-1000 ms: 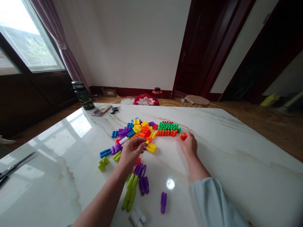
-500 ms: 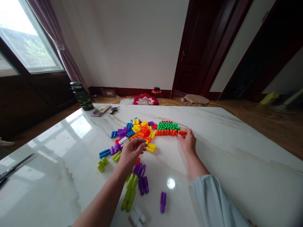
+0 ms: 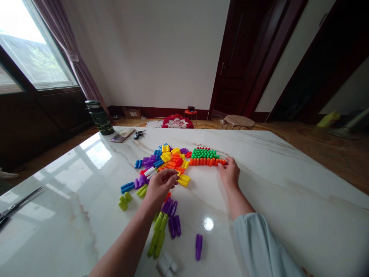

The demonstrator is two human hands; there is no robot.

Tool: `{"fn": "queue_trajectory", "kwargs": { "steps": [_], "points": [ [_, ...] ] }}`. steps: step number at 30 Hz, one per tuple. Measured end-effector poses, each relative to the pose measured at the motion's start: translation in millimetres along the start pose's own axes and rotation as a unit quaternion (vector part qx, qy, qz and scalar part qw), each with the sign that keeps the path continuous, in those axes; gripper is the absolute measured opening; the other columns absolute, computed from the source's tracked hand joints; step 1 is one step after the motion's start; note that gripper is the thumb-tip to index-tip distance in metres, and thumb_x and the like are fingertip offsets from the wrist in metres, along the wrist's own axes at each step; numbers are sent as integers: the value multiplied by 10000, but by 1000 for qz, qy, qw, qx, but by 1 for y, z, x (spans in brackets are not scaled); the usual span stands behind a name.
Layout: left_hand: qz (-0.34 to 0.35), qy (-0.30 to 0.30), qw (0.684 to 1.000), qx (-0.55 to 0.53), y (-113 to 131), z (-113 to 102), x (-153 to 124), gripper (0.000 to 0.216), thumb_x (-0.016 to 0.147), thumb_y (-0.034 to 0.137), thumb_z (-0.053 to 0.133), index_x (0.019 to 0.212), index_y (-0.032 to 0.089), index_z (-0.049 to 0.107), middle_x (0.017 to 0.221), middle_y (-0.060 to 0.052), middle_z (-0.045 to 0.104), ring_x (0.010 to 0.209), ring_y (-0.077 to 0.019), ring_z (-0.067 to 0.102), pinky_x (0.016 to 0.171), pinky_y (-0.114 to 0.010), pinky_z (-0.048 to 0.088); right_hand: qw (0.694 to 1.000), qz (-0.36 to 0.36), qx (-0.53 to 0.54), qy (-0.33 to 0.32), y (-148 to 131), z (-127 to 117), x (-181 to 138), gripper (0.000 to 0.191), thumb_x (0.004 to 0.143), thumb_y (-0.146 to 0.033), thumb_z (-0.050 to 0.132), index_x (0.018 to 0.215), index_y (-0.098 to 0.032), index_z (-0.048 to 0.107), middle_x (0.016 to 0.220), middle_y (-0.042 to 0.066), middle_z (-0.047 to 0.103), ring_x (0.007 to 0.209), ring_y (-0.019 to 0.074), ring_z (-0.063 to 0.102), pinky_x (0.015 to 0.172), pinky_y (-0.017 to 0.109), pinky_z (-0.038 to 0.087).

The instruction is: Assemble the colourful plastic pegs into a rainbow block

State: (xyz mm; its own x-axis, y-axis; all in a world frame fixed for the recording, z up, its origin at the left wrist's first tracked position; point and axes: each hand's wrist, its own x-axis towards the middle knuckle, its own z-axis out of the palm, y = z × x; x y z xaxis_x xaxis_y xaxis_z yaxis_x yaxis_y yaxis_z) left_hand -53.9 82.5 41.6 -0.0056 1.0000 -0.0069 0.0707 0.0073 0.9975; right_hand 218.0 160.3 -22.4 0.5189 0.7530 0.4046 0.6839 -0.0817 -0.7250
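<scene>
My right hand (image 3: pixel 230 173) is at the right end of a row of upright orange bullet-shaped blocks (image 3: pixel 204 162), thumb and fingers closed around the last of them. Directly behind that row stand green blocks (image 3: pixel 205 154), with red tips (image 3: pixel 202 148) showing at the back. My left hand (image 3: pixel 162 186) hovers over the near side of a mixed pile, its fingers curled and thumb near the index finger. Whether it holds anything is hidden. Just right of its fingertips lies a yellow block piece (image 3: pixel 184 180).
Purple blocks (image 3: pixel 174 226), joined lime-green blocks (image 3: pixel 157 235), a single purple block (image 3: pixel 198 247) and blurred white blocks (image 3: pixel 166 264) lie nearer me. Scissors (image 3: pixel 13 207) are at the left. Farther back are a phone (image 3: pixel 123 135), keys (image 3: pixel 138 134) and a camouflage flask (image 3: pixel 100 118).
My right hand has shifted slightly right, and the orange blocks at the row's right end now sit more evenly in line. My left hand has stayed where it was.
</scene>
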Motion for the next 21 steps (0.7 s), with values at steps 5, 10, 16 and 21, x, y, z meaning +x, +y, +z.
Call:
{"fn": "queue_trajectory", "kwargs": {
  "steps": [5, 10, 16, 21],
  "points": [
    [0, -2, 1000, 9, -1, 1, 1, 396, 638, 471, 700, 850, 139, 656, 728, -63, 713, 653, -172, 662, 621, -284, 517, 999, 6, 40, -2, -1, 0, -3, 511, 707, -253, 597, 1190, -88, 572, 924, 126, 695, 748, 211, 643, 826, 380, 500],
    [36, 12, 998, 50, -7, -6, 5, 374, 708, 453, 655, 916, 142, 658, 772, -65, 712, 685, -188, 678, 638, -300, 536, 999, 6, 41, -13, 2, 1, -4, 511, 734, -240, 537, 1234, -139, 564, 993, 112, 701, 775, 206, 651, 835, 381, 503],
    [162, 161, 951, 210, -12, -26, 12, 244, 797, 272, 546, 984, 180, 673, 958, -61, 715, 841, -192, 671, 760, -329, 550, 999, -25, 19, 29, -7, -4, -11, 506, 725, -252, 534, 1215, -130, 570, 1125, 157, 645, 731, 193, 614, 812, 390, 494],
    [254, 42, 886, 385, -18, -22, 14, 431, 811, 227, 564, 1240, 216, 596, 1256, -82, 628, 1183, -266, 552, 1018, -458, 433, 986, -136, 79, 48, -39, -12, -30, 314, 784, -248, 519, 1072, -170, 617, 1043, 97, 634, 657, 154, 581, 715, 335, 503]
  ]
}}
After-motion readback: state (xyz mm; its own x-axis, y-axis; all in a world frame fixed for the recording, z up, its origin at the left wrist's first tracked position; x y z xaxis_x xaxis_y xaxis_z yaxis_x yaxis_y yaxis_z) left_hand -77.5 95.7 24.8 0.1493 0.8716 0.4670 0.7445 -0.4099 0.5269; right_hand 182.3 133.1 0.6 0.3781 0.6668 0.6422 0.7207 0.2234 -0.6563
